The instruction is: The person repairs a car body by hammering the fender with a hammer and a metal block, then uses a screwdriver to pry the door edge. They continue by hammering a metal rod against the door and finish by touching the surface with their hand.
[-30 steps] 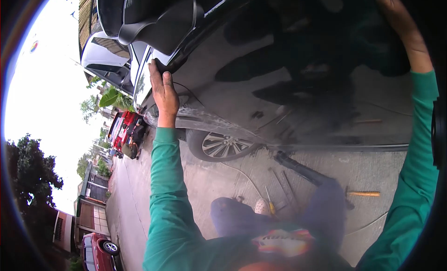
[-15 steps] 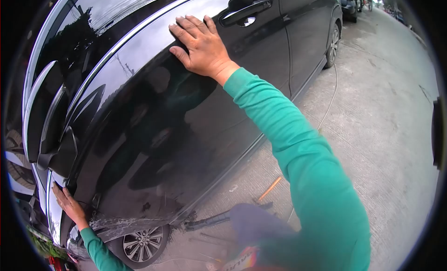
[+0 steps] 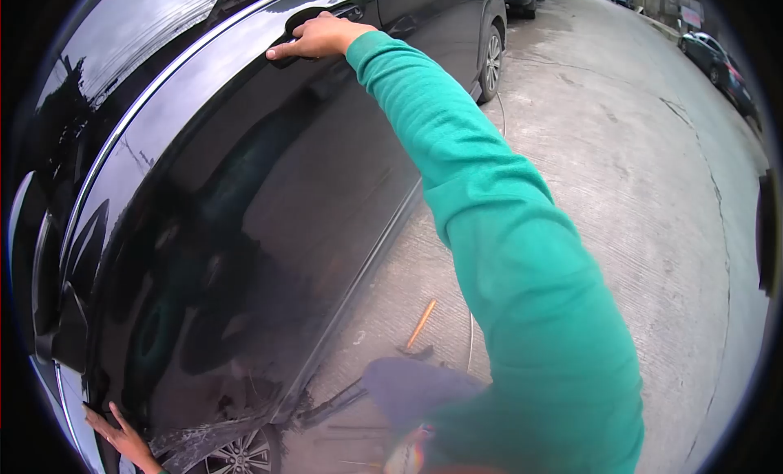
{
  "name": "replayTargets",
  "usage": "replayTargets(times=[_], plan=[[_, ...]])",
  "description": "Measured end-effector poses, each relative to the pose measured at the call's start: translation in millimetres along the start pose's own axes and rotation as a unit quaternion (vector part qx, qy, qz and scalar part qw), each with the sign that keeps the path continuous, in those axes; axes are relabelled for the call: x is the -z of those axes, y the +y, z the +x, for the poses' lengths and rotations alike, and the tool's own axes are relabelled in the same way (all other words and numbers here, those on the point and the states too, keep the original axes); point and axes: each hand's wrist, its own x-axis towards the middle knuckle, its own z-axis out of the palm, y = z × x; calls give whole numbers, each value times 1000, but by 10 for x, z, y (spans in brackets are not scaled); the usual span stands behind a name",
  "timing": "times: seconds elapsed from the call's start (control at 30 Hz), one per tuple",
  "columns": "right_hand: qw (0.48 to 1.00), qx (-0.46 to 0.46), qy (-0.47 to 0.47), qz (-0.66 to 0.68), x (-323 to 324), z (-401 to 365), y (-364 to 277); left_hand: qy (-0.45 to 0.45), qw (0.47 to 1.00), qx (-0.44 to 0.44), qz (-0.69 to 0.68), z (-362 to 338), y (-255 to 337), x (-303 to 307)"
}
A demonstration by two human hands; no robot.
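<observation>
A glossy black car door (image 3: 245,221) fills the left and middle of the head view. At its upper edge my right hand (image 3: 320,39) is at the door handle (image 3: 351,13), fingers curled into the handle recess and thumb stretched along the panel. Part of the handle is hidden behind the hand. My left hand (image 3: 122,439) rests with fingers spread on the car's front body near the side mirror (image 3: 72,331). Below it, the lower door edge and fender (image 3: 192,441) look scraped and torn, above the front wheel (image 3: 245,456).
On the concrete ground (image 3: 603,229) lies a hammer with an orange handle (image 3: 422,323). Beside it is a dark, long broken strip (image 3: 330,405). A thin cable (image 3: 471,343) runs along the ground. Another dark car (image 3: 718,66) stands across the road.
My right hand has gone from lying flat on the door panel to the door handle. My left hand stays by the mirror. The view has shifted toward the right.
</observation>
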Motion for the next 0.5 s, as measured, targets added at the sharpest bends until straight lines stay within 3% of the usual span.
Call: replayTargets(times=[0.13,0.2,0.27,0.33,0.47,0.5], plan=[[999,-18,-31,-3,38,111,-11,-15,1000,12,-1,16,41,86],[1000,-15,-7,-16,122,-55,-14,-23,1000,6,-20,71,10,92],[996,-26,79,-44,66,-223,-66,-60,997,25,-34,69,-30,230],[998,16,50,-31,253,-335,-81,-83,995,36,-44,136,184,481],[989,55,62,125,96,-38,325,-109,990,76,-39,164,542,810],[991,47,64,104,95,-5,394,-107,990,83,-37,126,517,753]])
